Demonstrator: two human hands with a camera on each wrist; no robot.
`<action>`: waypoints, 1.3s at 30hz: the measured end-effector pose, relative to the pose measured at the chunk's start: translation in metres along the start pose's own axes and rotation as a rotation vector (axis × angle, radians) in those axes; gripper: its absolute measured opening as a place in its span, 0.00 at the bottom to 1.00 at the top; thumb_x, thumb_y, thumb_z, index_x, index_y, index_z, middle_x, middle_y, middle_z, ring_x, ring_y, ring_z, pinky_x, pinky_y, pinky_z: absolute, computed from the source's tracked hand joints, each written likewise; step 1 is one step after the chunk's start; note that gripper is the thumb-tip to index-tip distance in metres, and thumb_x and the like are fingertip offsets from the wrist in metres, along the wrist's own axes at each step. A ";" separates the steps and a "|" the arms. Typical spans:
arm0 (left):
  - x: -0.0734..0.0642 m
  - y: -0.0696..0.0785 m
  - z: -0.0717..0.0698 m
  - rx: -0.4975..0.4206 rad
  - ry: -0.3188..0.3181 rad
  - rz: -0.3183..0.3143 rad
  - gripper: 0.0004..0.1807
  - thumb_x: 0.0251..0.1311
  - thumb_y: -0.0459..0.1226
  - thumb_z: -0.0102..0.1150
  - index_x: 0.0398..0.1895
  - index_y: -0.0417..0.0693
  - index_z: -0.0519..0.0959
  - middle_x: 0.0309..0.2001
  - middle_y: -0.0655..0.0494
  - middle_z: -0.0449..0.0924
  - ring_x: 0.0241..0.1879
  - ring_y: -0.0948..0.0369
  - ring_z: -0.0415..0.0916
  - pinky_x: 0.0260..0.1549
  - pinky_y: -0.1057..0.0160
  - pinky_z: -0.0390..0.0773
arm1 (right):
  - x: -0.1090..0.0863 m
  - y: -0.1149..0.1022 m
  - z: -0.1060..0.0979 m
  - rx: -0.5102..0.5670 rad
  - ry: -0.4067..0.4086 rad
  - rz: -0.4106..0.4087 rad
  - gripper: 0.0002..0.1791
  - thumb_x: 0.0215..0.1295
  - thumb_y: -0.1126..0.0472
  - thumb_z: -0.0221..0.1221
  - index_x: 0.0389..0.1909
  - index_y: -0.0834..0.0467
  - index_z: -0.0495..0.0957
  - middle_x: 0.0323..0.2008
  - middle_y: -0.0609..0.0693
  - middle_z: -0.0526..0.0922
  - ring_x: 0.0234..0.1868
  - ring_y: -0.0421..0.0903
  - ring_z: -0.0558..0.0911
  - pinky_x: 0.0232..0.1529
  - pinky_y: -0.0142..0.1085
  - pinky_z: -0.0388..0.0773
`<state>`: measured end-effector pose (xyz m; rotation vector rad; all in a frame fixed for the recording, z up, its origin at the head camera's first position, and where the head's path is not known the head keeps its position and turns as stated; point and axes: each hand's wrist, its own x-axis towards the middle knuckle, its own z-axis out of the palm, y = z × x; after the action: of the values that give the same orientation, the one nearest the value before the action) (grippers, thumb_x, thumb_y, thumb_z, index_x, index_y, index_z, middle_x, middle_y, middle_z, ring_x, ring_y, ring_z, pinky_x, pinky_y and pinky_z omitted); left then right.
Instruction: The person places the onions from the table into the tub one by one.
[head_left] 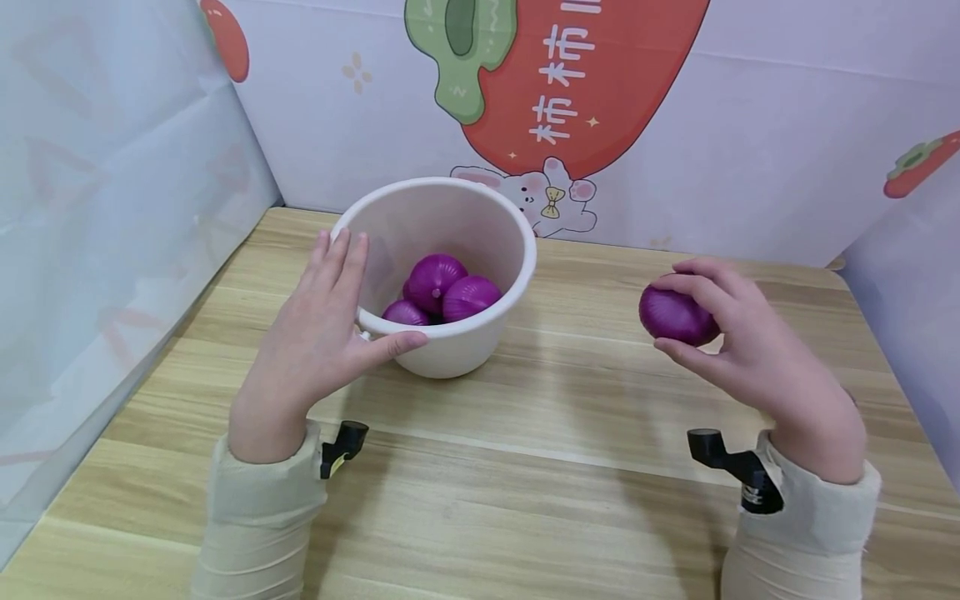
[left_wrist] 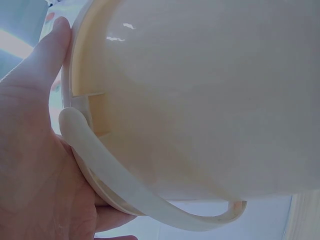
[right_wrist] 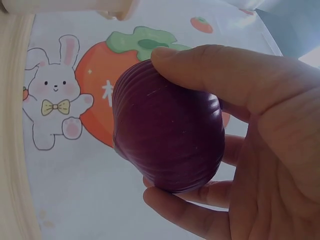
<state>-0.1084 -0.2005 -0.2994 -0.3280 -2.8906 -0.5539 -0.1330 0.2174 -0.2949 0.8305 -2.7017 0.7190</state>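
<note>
A white bucket (head_left: 450, 350) stands tilted toward the viewer in the head view, with several purple onions (head_left: 471, 297) inside it. My left hand (head_left: 311, 333) rests at the bucket's left rim, fingers straight along the side and thumb stretched along the front edge. The left wrist view shows the bucket's outer wall (left_wrist: 210, 110) and its curved white handle (left_wrist: 125, 180) beside the palm. Right of the bucket, my right hand (head_left: 757, 350) holds another purple onion (head_left: 675, 315) between thumb and fingers. Close up, that onion (right_wrist: 167, 130) has a ribbed surface.
The wood-grain table (head_left: 495, 500) extends beneath both forearms. Behind it hangs a pale printed backdrop (head_left: 750, 150) with a rabbit and a large red fruit. A whitish sheet (head_left: 112, 208) borders the left side, and another panel (head_left: 911, 300) borders the right.
</note>
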 end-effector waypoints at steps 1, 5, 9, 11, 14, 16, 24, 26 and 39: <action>0.000 0.000 0.000 0.002 -0.002 -0.002 0.64 0.51 0.69 0.62 0.80 0.44 0.44 0.80 0.42 0.44 0.80 0.43 0.33 0.72 0.35 0.55 | 0.000 -0.001 0.001 0.001 0.001 -0.009 0.34 0.47 0.68 0.75 0.59 0.53 0.78 0.62 0.55 0.72 0.58 0.56 0.71 0.44 0.19 0.64; 0.000 0.001 -0.001 0.008 -0.015 -0.011 0.64 0.51 0.70 0.62 0.80 0.45 0.44 0.80 0.42 0.43 0.80 0.44 0.32 0.72 0.35 0.54 | 0.002 -0.003 0.004 0.000 0.006 -0.047 0.34 0.46 0.69 0.75 0.58 0.54 0.78 0.61 0.55 0.73 0.58 0.54 0.71 0.45 0.24 0.65; -0.001 0.000 -0.002 0.008 -0.011 -0.012 0.64 0.51 0.70 0.62 0.80 0.45 0.44 0.80 0.42 0.43 0.80 0.44 0.32 0.72 0.36 0.53 | 0.007 -0.008 0.005 -0.007 0.002 -0.073 0.35 0.46 0.69 0.75 0.58 0.53 0.78 0.61 0.55 0.73 0.58 0.55 0.72 0.47 0.31 0.68; -0.001 -0.001 -0.002 0.003 -0.004 -0.010 0.64 0.51 0.69 0.62 0.80 0.44 0.44 0.80 0.42 0.43 0.80 0.44 0.32 0.72 0.35 0.53 | 0.010 -0.010 0.004 -0.014 -0.008 -0.084 0.35 0.46 0.68 0.75 0.59 0.53 0.77 0.62 0.55 0.73 0.59 0.56 0.72 0.48 0.37 0.71; -0.001 -0.001 -0.002 0.000 0.002 -0.008 0.64 0.51 0.69 0.62 0.80 0.44 0.44 0.80 0.42 0.42 0.80 0.44 0.32 0.72 0.36 0.53 | 0.014 -0.015 0.002 -0.011 -0.026 -0.093 0.35 0.47 0.68 0.74 0.59 0.53 0.77 0.62 0.57 0.72 0.60 0.58 0.71 0.48 0.49 0.73; 0.000 -0.001 -0.001 0.001 0.000 -0.009 0.64 0.51 0.69 0.62 0.80 0.44 0.44 0.80 0.42 0.43 0.80 0.44 0.32 0.72 0.35 0.53 | 0.016 -0.018 0.001 -0.014 -0.035 -0.099 0.34 0.48 0.67 0.74 0.59 0.53 0.76 0.62 0.57 0.72 0.61 0.58 0.70 0.48 0.50 0.73; 0.002 0.000 0.002 0.006 0.004 -0.001 0.65 0.50 0.70 0.62 0.80 0.44 0.45 0.80 0.41 0.44 0.80 0.43 0.33 0.72 0.35 0.55 | 0.023 -0.024 0.005 0.002 -0.064 -0.113 0.33 0.50 0.66 0.73 0.60 0.51 0.76 0.64 0.55 0.70 0.62 0.58 0.68 0.49 0.51 0.76; 0.001 -0.001 0.001 0.008 0.009 0.002 0.65 0.50 0.70 0.62 0.80 0.44 0.45 0.80 0.41 0.44 0.80 0.42 0.34 0.72 0.35 0.55 | 0.025 -0.025 0.007 0.008 -0.060 -0.128 0.33 0.50 0.66 0.74 0.60 0.52 0.76 0.64 0.55 0.70 0.62 0.58 0.68 0.50 0.51 0.76; -0.001 0.000 0.000 0.008 0.002 -0.006 0.64 0.51 0.70 0.62 0.80 0.46 0.44 0.80 0.42 0.43 0.80 0.44 0.33 0.72 0.35 0.54 | 0.038 -0.036 0.013 0.029 -0.004 -0.223 0.33 0.50 0.64 0.74 0.60 0.52 0.76 0.62 0.54 0.72 0.62 0.51 0.71 0.52 0.36 0.75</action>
<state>-0.1077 -0.2010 -0.2997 -0.3176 -2.8915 -0.5438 -0.1441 0.1668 -0.2789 1.1187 -2.5524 0.7064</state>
